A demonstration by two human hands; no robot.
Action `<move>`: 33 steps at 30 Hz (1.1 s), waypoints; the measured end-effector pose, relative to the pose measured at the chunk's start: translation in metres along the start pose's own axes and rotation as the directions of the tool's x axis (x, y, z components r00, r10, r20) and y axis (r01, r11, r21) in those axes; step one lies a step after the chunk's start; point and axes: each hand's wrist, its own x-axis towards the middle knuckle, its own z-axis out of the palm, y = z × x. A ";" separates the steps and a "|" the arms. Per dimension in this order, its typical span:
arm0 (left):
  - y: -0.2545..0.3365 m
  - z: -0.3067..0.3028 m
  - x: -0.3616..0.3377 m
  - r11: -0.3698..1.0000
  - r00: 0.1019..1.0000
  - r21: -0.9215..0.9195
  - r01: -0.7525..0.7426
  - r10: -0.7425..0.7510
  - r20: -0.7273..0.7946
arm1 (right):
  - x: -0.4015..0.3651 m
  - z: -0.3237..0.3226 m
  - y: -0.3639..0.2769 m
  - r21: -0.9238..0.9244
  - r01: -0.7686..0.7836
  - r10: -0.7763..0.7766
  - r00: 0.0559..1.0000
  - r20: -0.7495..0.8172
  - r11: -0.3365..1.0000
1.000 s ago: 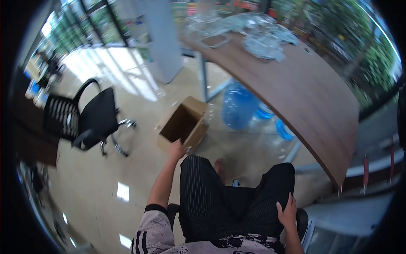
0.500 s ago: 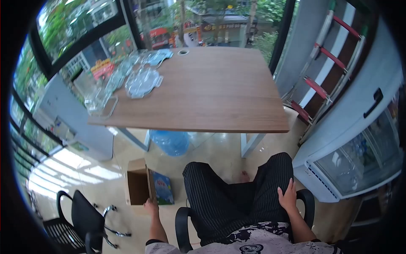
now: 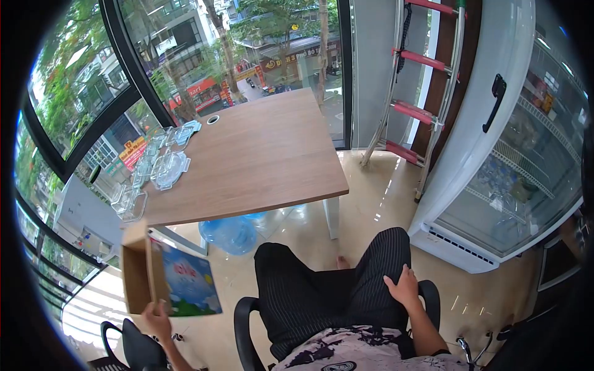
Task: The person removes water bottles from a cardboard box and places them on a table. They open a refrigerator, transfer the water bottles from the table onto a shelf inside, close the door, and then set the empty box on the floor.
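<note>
One upright box (image 3: pixel 162 279) in left hand (image 3: pixel 157 319)

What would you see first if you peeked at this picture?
The cardboard box with a bright blue picture on its side, held in the left hand at the lower left. Behind it stands a wooden table with clear containers along its left edge and a blue water jug underneath.

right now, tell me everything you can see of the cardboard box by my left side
The cardboard box is brown corrugated card. It shows one plain brown side and one face printed blue, with white clouds, a green strip along the bottom and red lettering too small to read. It stands roughly upright and looks raised off the floor, left of the chair and just below the table's near corner. The left hand holds its lower edge. Its contents are hidden.
</note>
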 end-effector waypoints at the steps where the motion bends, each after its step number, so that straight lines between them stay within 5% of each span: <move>1: 0.016 -0.022 0.012 0.999 0.999 -0.025 0.049 -0.049 -0.008 | 0.001 0.001 0.000 -0.004 0.005 -0.005 1.000 0.004 1.000; 4: 0.082 -0.081 0.034 0.991 0.977 -0.130 -0.016 -0.012 -0.214 | 0.008 0.005 0.001 -0.080 0.047 -0.046 0.999 0.009 0.996; 8: 0.162 -0.135 0.033 0.998 0.965 0.011 -0.065 0.065 -0.254 | 0.018 0.002 -0.012 0.045 0.224 -0.225 0.974 0.017 0.974; 10: 0.166 -0.127 0.022 0.891 0.759 0.284 -0.355 0.452 -0.468 | 0.020 0.006 -0.024 0.143 0.384 -0.378 0.923 -0.071 0.912; 15: 0.245 -0.129 -0.019 0.925 0.879 -0.054 -0.375 0.337 -0.337 | 0.025 0.012 -0.063 0.334 0.574 -0.563 0.814 -0.141 0.747; 18: 0.283 -0.124 -0.043 0.946 0.895 -0.023 -0.323 0.297 -0.332 | 0.003 -0.028 -0.107 0.537 0.608 -0.665 0.738 -0.111 0.585; 26: 0.324 -0.068 -0.103 0.921 0.926 -0.210 -0.327 0.268 -0.266 | -0.064 -0.092 -0.218 0.695 0.706 -0.914 0.359 -0.191 0.132; 29: 0.342 -0.063 -0.125 0.934 0.930 -0.165 -0.316 0.271 -0.248 | -0.084 -0.095 -0.252 0.433 0.827 -0.917 0.399 -0.001 0.360; 33: 0.356 -0.059 -0.142 0.976 0.965 -0.073 -0.206 0.190 -0.180 | -0.079 -0.064 -0.271 0.254 0.933 -0.943 0.299 -0.147 0.257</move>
